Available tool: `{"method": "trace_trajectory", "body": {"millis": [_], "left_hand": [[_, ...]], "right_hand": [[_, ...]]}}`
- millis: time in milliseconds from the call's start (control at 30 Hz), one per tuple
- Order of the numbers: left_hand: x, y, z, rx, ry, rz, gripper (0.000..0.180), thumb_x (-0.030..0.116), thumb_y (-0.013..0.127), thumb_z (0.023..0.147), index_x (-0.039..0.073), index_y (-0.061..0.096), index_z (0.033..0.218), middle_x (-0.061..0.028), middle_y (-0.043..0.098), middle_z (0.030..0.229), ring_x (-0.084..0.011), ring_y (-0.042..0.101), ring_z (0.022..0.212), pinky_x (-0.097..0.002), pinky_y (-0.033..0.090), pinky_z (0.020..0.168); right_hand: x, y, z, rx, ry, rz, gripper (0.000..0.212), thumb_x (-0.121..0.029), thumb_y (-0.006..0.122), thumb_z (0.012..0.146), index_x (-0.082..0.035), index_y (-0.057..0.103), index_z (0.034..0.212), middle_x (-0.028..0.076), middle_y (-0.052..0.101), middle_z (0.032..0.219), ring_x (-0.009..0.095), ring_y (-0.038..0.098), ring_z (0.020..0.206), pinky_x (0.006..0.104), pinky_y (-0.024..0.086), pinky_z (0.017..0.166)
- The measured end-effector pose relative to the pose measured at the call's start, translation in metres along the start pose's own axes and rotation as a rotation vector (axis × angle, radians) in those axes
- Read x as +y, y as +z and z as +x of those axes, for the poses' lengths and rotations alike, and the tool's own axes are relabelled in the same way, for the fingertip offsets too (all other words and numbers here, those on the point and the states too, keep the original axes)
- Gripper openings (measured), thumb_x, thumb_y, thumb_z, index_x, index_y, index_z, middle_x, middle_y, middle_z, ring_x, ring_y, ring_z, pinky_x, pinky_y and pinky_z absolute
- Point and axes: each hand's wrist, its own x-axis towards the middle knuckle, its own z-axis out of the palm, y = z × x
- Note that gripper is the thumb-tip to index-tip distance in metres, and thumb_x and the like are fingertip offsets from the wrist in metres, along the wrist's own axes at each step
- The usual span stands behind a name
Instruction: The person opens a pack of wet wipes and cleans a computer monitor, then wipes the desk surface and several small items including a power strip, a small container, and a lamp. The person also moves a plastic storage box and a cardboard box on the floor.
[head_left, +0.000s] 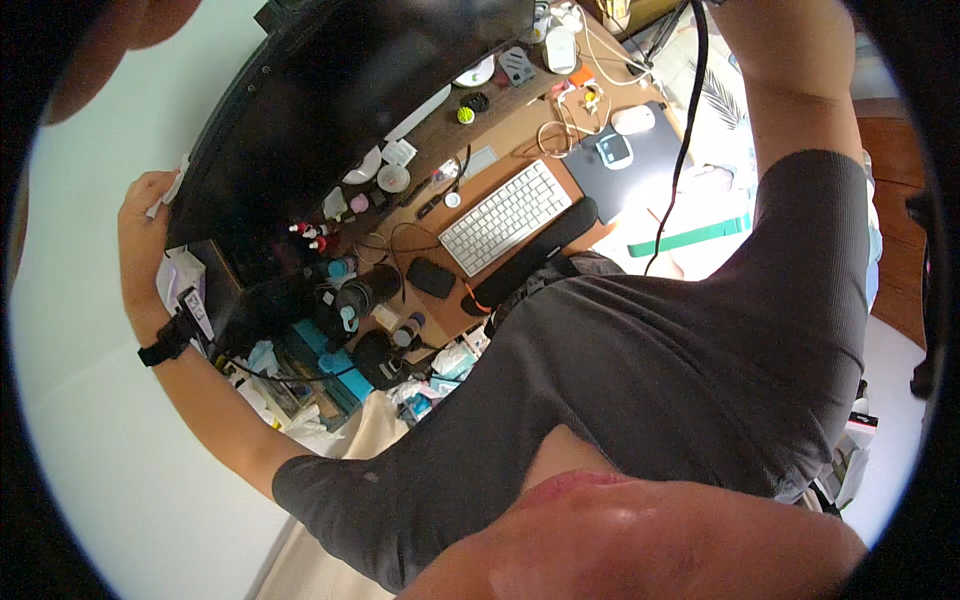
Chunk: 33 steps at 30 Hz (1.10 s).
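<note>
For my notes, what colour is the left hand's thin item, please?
White: the thin item shows best in head view.

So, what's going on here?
A person in a dark grey top is at a cluttered desk. Their left hand holds what looks like a white wipe beside the edge of a large black monitor; contact is hard to tell. The right arm reaches up, its hand out of view. The white keyboard and white mouse lie untouched.

On your table [500, 128], the keyboard [505, 217] lies between monitor [340, 90] and wrist rest [530, 258]; your left hand [148, 208], beside the monitor's edge.
</note>
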Motion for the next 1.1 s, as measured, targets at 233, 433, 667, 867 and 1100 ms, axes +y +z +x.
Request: {"method": "trace_trajectory", "body": {"millis": [233,433,667,867,1100], "left_hand": [[0.023,-0.013,0.023,-0.139,-0.058,-0.14,0.029,-0.012,0.06,0.082,-0.003,0.068,0.109,-0.0092,0.07,0.102,-0.0191,0.066,0.1,-0.0306,0.049,0.094],[0.049,-0.005,0.053,-0.166,-0.024,-0.087,0.022,-0.008,0.063,0.087,-0.001,0.069,0.107,-0.0038,0.066,0.095,-0.0133,0.058,0.087,-0.0267,0.046,0.08],[0.096,-0.004,0.081,-0.116,0.111,-0.058,0.025,-0.003,0.069,0.085,0.001,0.07,0.11,-0.0052,0.066,0.095,-0.0159,0.057,0.083,-0.0276,0.046,0.078],[0.125,0.007,0.1,-0.05,0.233,-0.039,0.024,0.0,0.067,0.087,0.004,0.071,0.11,-0.0055,0.065,0.096,-0.0189,0.058,0.083,-0.03,0.047,0.076],[0.13,0.013,0.104,-0.019,0.33,0.039,0.02,0.001,0.063,0.09,0.002,0.067,0.11,-0.0077,0.058,0.089,-0.023,0.057,0.08,-0.0344,0.046,0.076]], "right_hand": [[0.001,-0.009,-0.009,0.027,-0.027,0.003,0.032,-0.034,0.046,0.103,-0.01,0.059,0.12,0.008,0.054,0.109,0.019,0.054,0.092,0.0337,0.048,0.082],[-0.001,-0.013,-0.015,0.036,-0.03,0.04,0.032,-0.035,0.045,0.104,-0.01,0.059,0.12,0.007,0.054,0.108,0.018,0.053,0.091,0.0332,0.047,0.082],[-0.005,-0.02,-0.018,0.044,-0.09,0.125,0.032,-0.036,0.043,0.106,-0.011,0.059,0.119,0.005,0.053,0.107,0.017,0.052,0.09,0.0325,0.046,0.082],[-0.011,-0.028,-0.007,-0.004,-0.191,0.322,0.033,-0.037,0.041,0.107,-0.012,0.059,0.119,0.004,0.052,0.106,0.016,0.051,0.089,0.0319,0.046,0.081],[-0.015,-0.039,0.016,-0.105,-0.338,0.659,0.034,-0.039,0.039,0.108,-0.013,0.059,0.118,0.002,0.051,0.105,0.015,0.05,0.088,0.0313,0.045,0.081]]}}
